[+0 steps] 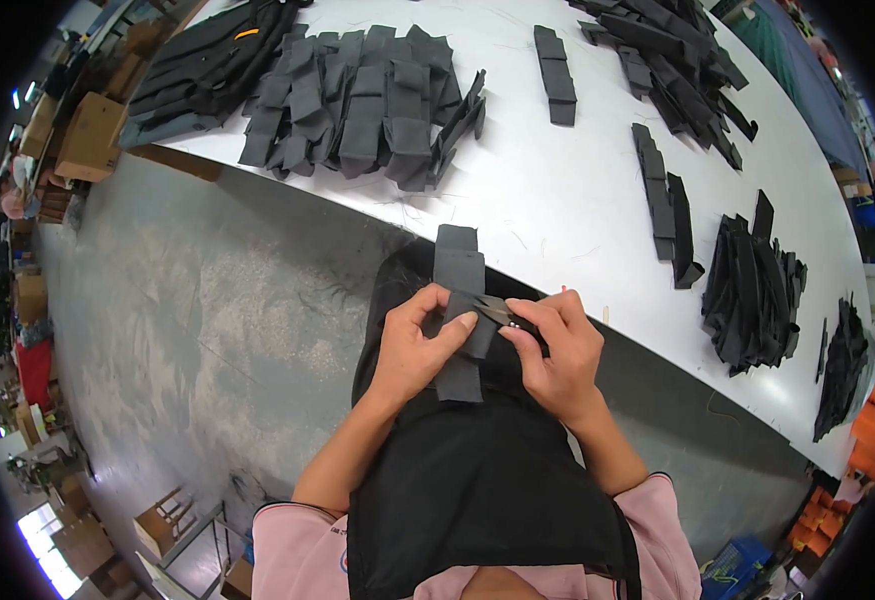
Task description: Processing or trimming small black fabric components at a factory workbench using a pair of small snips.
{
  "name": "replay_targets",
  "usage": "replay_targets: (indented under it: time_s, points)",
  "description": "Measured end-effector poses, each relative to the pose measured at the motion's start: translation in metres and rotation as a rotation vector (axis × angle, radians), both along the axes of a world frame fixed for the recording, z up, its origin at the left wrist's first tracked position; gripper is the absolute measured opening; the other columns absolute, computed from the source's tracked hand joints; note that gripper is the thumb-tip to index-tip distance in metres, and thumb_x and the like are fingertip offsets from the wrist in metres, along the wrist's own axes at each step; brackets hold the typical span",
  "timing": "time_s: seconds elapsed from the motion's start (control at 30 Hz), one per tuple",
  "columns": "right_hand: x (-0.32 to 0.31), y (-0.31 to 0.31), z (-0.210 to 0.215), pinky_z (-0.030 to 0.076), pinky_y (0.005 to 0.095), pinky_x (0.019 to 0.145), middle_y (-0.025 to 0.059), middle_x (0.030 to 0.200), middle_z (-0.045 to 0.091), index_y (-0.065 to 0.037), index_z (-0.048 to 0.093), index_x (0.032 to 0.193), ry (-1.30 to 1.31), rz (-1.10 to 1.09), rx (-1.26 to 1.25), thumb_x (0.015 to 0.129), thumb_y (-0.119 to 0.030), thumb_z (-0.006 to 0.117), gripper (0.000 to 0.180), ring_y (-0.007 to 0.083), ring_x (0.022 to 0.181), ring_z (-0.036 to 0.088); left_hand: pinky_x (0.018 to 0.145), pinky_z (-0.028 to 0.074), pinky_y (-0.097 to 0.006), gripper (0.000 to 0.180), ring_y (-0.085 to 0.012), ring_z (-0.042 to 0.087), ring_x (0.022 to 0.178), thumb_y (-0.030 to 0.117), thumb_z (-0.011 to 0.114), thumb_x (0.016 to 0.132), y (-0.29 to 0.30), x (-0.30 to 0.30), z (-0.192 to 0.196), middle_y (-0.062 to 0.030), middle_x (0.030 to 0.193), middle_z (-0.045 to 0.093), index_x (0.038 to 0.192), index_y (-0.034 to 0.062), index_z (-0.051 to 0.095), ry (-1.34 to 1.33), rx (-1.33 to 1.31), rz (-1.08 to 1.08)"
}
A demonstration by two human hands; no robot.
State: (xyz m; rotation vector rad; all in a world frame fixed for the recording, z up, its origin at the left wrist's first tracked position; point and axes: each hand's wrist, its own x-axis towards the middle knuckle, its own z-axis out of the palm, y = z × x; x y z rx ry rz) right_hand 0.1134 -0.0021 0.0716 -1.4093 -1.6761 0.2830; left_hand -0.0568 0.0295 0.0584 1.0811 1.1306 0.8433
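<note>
A dark grey fabric strip with folded sections (458, 262) hangs upright in front of my black apron, close to the table edge. My left hand (417, 340) pinches its middle between thumb and fingers. In my right hand (561, 350) is a pair of small thread snips (497, 311), gripped between thumb and fingers. The metal blades point left and lie against the strip, right beside my left thumb. My right fingers cover most of the snips' handle.
On the white table (557, 200) lie a wide pile of grey strips (367, 100), a stack of black fabric pieces (207, 65), a single strip (555, 75) and bundles of black strips (752, 290). Cardboard boxes (92, 135) stand at the left. Orange items (872, 425) sit far right.
</note>
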Motion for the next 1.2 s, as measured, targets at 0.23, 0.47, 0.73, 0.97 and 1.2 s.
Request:
replay_targets:
  time_s: [0.23, 0.47, 0.73, 0.97, 1.2]
  points:
    - [-0.001, 0.003, 0.002, 0.042, 0.0287, 0.053, 0.0064, 0.073, 0.05, -0.005, 0.065, 0.091, 0.12, 0.005, -0.152, 0.07, -0.002, 0.073, 0.022, 0.0184, 0.058, 0.052, 0.061, 0.038, -0.022, 0.016, -0.0056, 0.044, 0.066, 0.014, 0.067, 0.081, 0.0, -0.001, -0.006, 0.0033, 0.069, 0.052, 0.079, 0.0016, 0.056, 0.067, 0.085, -0.014]
    - [0.0, -0.008, 0.003, 0.041, 0.0235, 0.059, 0.0055, 0.08, 0.047, -0.006, 0.061, 0.103, 0.412, 0.002, -0.337, 0.066, -0.001, 0.075, 0.039, 0.0148, 0.066, 0.047, 0.054, 0.032, -0.019, 0.02, -0.0011, 0.039, 0.062, 0.018, 0.064, 0.086, 0.008, -0.004, -0.006, 0.007, 0.065, 0.047, 0.073, 0.0049, 0.056, -0.068, -0.155, 0.035]
    - [-0.012, 0.03, -0.021, 0.035, 0.0216, 0.051, -0.0028, 0.066, 0.046, -0.002, 0.056, 0.079, 0.697, 0.065, -0.496, 0.079, -0.01, 0.071, 0.017, 0.0058, 0.062, 0.043, 0.064, 0.036, -0.018, 0.025, -0.0028, 0.043, 0.07, 0.026, 0.056, 0.093, -0.002, 0.001, -0.018, 0.0058, 0.076, 0.052, 0.083, 0.0028, 0.06, -0.267, 0.041, -0.077]
    - [-0.017, 0.012, -0.026, 0.046, 0.0218, 0.064, 0.0055, 0.09, 0.058, -0.001, 0.051, 0.11, 0.816, 0.008, -0.58, 0.084, -0.009, 0.065, 0.03, 0.0082, 0.074, 0.054, 0.067, 0.046, -0.02, 0.017, -0.0045, 0.056, 0.076, 0.018, 0.058, 0.092, 0.006, 0.0, -0.016, -0.0015, 0.088, 0.064, 0.097, 0.0014, 0.061, -0.261, -0.361, 0.062]
    - [-0.001, -0.025, -0.007, 0.047, 0.025, 0.059, 0.0063, 0.082, 0.058, -0.003, 0.059, 0.1, 0.28, 0.011, -0.371, 0.075, -0.002, 0.069, 0.026, 0.0132, 0.067, 0.059, 0.064, 0.047, -0.02, 0.012, -0.004, 0.057, 0.071, 0.009, 0.058, 0.09, 0.013, 0.002, -0.019, -0.0018, 0.085, 0.064, 0.1, 0.0013, 0.059, -0.319, -0.292, 0.205]
